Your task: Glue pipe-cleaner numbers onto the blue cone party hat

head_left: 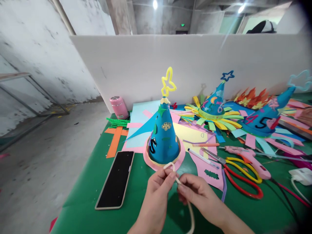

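Note:
Between both hands runs a cream-white pipe cleaner (191, 216), bent into a hook at its upper end. My left hand (158, 190) pinches it just below the hook with thumb and forefinger. A little lower, my right hand (197, 193) grips the same stem, and its tail hangs down toward the bottom edge. Directly beyond the hands stands a blue paper cone hat (163, 130) with a pink brim, small stickers and a black curved figure. A yellow bent pipe cleaner shape (168, 81) tops it. Left of my hands lies a dark-screened phone (115, 180).
Red-and-yellow-handled scissors (240, 174), a pink glue gun (253, 159) and a white pen (203, 158) lie to the right. Two decorated cone hats (214, 100) stand farther back. A pink canister (119, 107) is at the back left, before a white partition (136, 65).

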The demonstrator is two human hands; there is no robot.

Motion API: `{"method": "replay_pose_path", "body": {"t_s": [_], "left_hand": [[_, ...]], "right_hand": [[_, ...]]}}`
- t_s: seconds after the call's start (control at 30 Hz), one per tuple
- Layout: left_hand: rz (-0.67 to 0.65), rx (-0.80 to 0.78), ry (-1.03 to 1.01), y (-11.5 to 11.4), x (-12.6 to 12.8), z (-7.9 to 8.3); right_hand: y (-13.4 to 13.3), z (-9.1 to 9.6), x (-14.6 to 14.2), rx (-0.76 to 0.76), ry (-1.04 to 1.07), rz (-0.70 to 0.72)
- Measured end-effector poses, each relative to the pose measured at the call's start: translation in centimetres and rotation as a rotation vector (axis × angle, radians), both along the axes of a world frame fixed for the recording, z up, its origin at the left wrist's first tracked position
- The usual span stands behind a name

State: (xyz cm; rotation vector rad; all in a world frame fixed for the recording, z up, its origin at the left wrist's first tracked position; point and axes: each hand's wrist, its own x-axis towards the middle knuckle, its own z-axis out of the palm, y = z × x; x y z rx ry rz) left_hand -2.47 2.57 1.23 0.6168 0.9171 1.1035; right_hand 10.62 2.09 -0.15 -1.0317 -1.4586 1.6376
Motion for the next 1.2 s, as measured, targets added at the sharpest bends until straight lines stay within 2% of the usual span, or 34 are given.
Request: {"method": "replay_pose_path", "body": {"t_s": [0.07, 0.17, 0.33, 0.5, 0.73, 0.9, 1.2], "left_hand": [[-0.043, -0.018, -0.044, 0.0, -0.2, 0.1], [-0.127, -0.023, -0.094, -0.1, -0.6, 0.2], [-0.328, -0.056, -0.153, 0.1, -0.9, 0.3], [-0.435, -0.092, -0.172, 0.6, -1.0, -0.3], [-0.46, -0.06, -0.131, 0.7, -0.9, -0.8], [-0.402, -0.013, -0.05, 0.6, -0.8, -0.9], [-0.353, 0.217, 0.367, 1.1, -1.3, -0.9]], "right_hand": [[0.3, 0.1, 0.6, -0.026, -0.013, 0.003], [0.4, 0.7, 1.8, 0.026, -0.092, -0.013], [0.4, 2.0, 2.9, 0.058, -0.213, 0.033], [0.6, 3.1, 2.9, 0.043, -0.201, 0.092], [0.5, 3.1, 2.3, 0.048, -0.152, 0.044], [0.8, 2.4, 2.1, 0.093, -0.245, -0.043], [0.5, 2.3, 2.1, 0.23, -0.358, -0.035]]}}
